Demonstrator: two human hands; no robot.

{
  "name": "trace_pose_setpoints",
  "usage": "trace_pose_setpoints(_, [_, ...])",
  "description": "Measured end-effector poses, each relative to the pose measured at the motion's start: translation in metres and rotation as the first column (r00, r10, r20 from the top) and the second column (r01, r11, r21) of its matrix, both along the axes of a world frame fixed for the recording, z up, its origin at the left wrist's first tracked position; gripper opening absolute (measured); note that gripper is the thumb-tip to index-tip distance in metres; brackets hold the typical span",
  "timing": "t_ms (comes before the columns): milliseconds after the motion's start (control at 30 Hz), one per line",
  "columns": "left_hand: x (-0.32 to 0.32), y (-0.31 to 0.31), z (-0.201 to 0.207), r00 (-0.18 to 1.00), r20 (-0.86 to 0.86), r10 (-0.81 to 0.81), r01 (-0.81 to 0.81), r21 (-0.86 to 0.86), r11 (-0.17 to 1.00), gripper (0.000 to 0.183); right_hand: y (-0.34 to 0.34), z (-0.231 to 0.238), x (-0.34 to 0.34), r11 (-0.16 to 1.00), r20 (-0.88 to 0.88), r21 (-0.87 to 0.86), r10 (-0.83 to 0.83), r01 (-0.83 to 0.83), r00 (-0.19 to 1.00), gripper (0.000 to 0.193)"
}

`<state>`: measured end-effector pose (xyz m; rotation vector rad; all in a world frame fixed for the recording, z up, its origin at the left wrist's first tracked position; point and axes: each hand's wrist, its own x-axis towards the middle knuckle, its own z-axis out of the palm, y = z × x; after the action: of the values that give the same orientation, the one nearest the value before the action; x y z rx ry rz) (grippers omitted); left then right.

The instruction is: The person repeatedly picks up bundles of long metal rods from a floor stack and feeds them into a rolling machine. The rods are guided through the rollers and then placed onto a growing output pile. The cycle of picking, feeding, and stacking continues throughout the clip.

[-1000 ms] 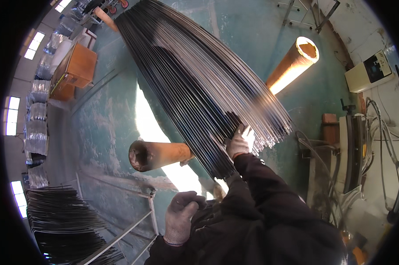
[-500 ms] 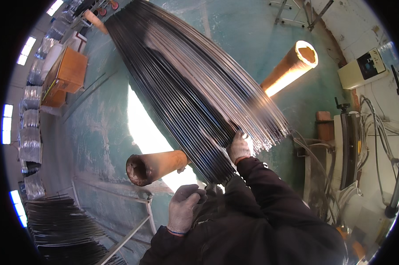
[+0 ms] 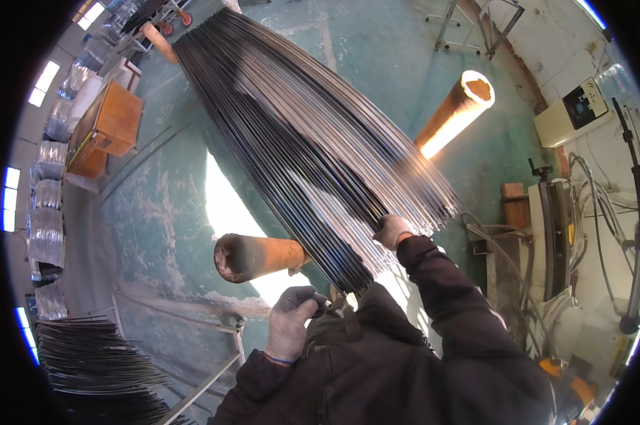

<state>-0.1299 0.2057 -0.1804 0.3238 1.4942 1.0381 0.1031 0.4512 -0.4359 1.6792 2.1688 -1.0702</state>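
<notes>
A wide layer of long, thin dark metal rods (image 3: 291, 142) stretches from the far left toward me, with sunlight whitening part of it. At its near end my right hand (image 3: 393, 231), in a pale glove with greyish fingers, is closed on rods near their tips; how many it grips is hidden. My left hand (image 3: 291, 322), gloved alike, is held in front of my body, left of the nearest rod ends. Its fingers are curled toward the thumb and I see nothing in them. The rods lie across two brown tubes, the near-left tube (image 3: 259, 258) and the right tube (image 3: 456, 113).
Another pile of dark rods (image 3: 97, 361) is at the lower left beside a pale metal frame (image 3: 210, 382). An orange-brown cabinet (image 3: 114, 120) stands far left. On the right are a control box (image 3: 573, 112), hanging cables (image 3: 582, 205) and a machine column (image 3: 548, 241).
My right hand has shifted slightly right along the rod ends, and the sunlit band between the rods near it has widened. My left hand has stayed curled and moved little. The view has shifted slightly.
</notes>
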Motion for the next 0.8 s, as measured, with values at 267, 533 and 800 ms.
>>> trace_pose_setpoints(267, [0.005, 0.000, -0.028, 0.996, 0.080, -0.037, 0.032, 0.060, 0.998, 0.031, -0.037, 0.094, 0.010, 0.959, -0.245, -0.185, -0.256, 0.215, 0.935, 0.054])
trace_pose_setpoints(533, [0.013, 0.058, -0.142, 0.940, 0.334, -0.070, 0.062, 0.036, 0.997, 0.030, -0.317, 0.171, 0.197, 0.945, -0.015, -0.162, -0.290, 0.284, 0.957, 0.047])
trace_pose_setpoints(800, [0.043, 0.085, -0.166, 0.550, 0.835, 0.030, -0.039, -0.010, 0.999, 0.021, -0.622, 0.196, 0.256, 0.599, -0.100, 0.107, -0.787, 0.793, 0.608, 0.031])
